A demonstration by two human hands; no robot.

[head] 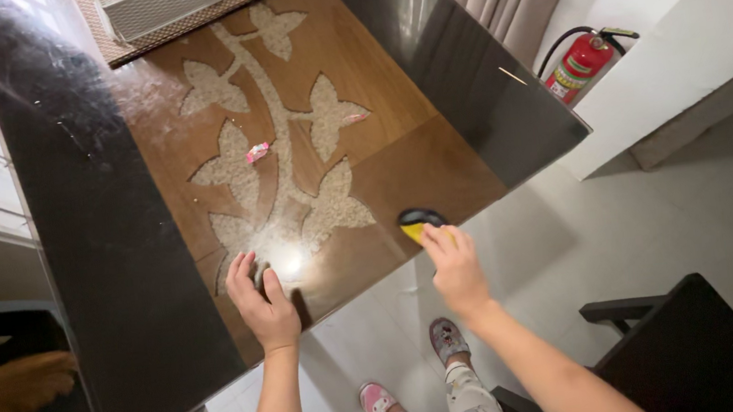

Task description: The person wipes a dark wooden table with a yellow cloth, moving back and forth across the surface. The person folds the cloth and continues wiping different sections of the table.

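Note:
My left hand [259,299] rests flat on the glass-topped wooden table [376,131], near its front edge, fingers spread and holding nothing. My right hand [454,265] presses a yellow and black sponge [418,221] against the table's front edge. A small pink wrapped candy [257,152] lies on the table's leaf-pattern inlay, further back from both hands.
A woven mat with a white mesh tray [169,3] lies at the table's far end. A red fire extinguisher [581,66] stands by the wall at right. A dark chair [687,353] is at lower right. My slippered feet [413,371] stand on the tiled floor.

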